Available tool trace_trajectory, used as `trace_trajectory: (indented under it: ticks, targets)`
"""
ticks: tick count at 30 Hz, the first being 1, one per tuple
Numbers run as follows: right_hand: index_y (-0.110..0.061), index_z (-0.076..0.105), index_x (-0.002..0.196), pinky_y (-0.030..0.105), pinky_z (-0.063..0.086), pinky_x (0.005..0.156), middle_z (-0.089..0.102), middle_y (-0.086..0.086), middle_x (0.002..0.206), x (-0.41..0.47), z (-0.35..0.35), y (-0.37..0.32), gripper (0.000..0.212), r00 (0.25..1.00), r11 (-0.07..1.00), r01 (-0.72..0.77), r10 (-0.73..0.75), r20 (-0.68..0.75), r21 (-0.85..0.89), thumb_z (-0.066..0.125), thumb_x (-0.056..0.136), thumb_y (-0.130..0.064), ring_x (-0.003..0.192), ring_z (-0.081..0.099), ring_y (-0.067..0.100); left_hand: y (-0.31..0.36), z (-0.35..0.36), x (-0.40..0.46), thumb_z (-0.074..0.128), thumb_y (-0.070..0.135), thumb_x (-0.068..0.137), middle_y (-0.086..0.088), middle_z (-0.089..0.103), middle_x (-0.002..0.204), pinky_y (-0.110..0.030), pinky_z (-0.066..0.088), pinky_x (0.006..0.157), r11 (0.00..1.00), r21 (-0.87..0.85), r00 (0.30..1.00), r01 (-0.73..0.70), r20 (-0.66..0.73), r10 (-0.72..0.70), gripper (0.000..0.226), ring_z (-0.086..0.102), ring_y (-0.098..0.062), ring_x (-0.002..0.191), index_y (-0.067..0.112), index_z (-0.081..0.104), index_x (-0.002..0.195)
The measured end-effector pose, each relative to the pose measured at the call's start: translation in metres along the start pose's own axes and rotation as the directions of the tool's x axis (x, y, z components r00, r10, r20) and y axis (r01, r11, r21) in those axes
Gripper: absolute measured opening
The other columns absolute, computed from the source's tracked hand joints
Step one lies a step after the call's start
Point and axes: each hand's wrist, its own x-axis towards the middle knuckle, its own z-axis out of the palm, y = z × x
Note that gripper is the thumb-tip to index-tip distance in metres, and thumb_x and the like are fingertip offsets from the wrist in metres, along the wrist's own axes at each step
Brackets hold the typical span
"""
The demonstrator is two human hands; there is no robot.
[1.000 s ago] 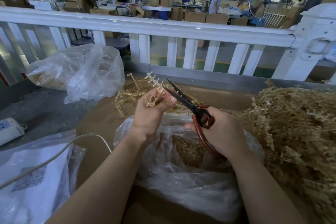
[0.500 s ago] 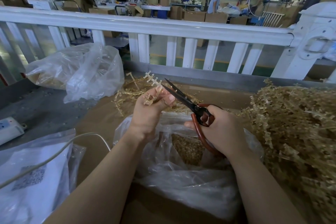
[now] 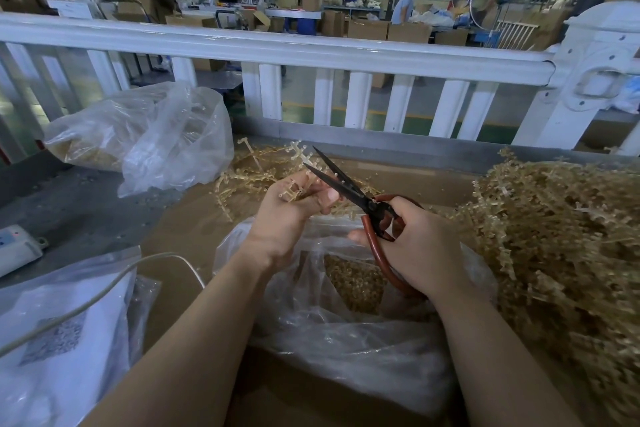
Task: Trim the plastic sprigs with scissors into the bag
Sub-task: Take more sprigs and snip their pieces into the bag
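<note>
My left hand (image 3: 289, 215) pinches a pale tan plastic sprig (image 3: 297, 166) that sticks up past the fingers. My right hand (image 3: 420, 246) grips the red-brown handles of black scissors (image 3: 341, 184). The blades stand apart, with the sprig's stem between them just above my left thumb. Under both hands lies an open clear plastic bag (image 3: 346, 340) with a heap of small tan cut pieces (image 3: 353, 282) inside.
A large pile of untrimmed tan sprigs (image 3: 561, 239) fills the right side. Loose sprigs (image 3: 249, 177) lie behind my hands. A filled clear bag (image 3: 145, 135) sits at the back left, a white power strip (image 3: 17, 248) and cable at left, a white railing (image 3: 311, 48) behind.
The scissor blades have opened a little wider around the sprig. Both hands stay in nearly the same place above the bag.
</note>
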Motion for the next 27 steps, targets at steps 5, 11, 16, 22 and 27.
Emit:
trace_trajectory:
  ticks: [5,11,16,22,27]
  targets:
    - [-0.029,0.067,0.092,0.015,0.046,0.060,0.064,-0.018,0.077,-0.0007,-0.0004,-0.0007,0.073,1.000,1.000,0.008,-0.008,-0.001,0.009,0.046,0.065,-0.094,0.070,0.060,-0.001,0.0012,0.0002,-0.0006,0.066,0.001,0.085,0.009,0.063,0.065,-0.017,0.046,0.065,1.000,-0.009,1.000,0.024,-0.014,-0.024,0.032,0.054,-0.009,0.064,0.025,0.069,0.064]
    - [-0.028,0.067,0.086,0.009,0.034,0.055,0.058,-0.021,0.068,-0.0022,-0.0020,-0.0020,0.070,1.000,1.000,-0.003,0.003,-0.018,-0.002,0.047,0.066,-0.092,0.062,0.056,-0.003,0.0013,0.0010,-0.0013,0.065,0.001,0.084,0.008,0.067,0.067,-0.017,0.047,0.067,0.998,-0.056,1.000,0.019,-0.008,-0.019,0.017,0.055,-0.008,0.065,0.015,0.065,0.075]
    - [-0.028,0.069,0.091,0.010,0.041,0.058,0.065,-0.018,0.075,-0.0018,-0.0022,-0.0004,0.070,1.000,1.000,-0.014,0.014,-0.007,0.015,0.050,0.066,-0.090,0.069,0.059,-0.004,-0.0002,0.0007,-0.0017,0.062,0.014,0.089,-0.002,0.071,0.078,-0.026,0.050,0.074,0.993,-0.116,1.000,0.014,0.003,-0.014,0.010,0.061,-0.012,0.071,0.013,0.067,0.081]
    - [-0.033,0.067,0.098,0.011,0.042,0.060,0.062,-0.024,0.078,-0.0011,-0.0024,-0.0007,0.067,1.000,1.000,-0.005,0.005,0.008,0.015,0.050,0.067,-0.090,0.071,0.059,-0.002,-0.0020,0.0000,-0.0006,0.060,0.005,0.091,-0.002,0.070,0.074,-0.026,0.051,0.074,0.994,-0.112,0.999,0.001,-0.048,-0.006,0.011,0.060,-0.013,0.069,0.009,0.065,0.082]
    - [-0.036,0.061,0.097,0.014,0.045,0.064,0.064,-0.020,0.086,-0.0002,-0.0024,0.0003,0.064,0.999,1.000,-0.013,0.013,0.030,0.006,0.049,0.066,-0.091,0.079,0.061,0.003,0.0005,0.0001,-0.0015,0.059,-0.001,0.091,-0.002,0.071,0.074,-0.020,0.051,0.072,0.998,-0.056,0.999,-0.039,-0.039,0.037,0.019,0.060,-0.012,0.069,0.012,0.066,0.078]
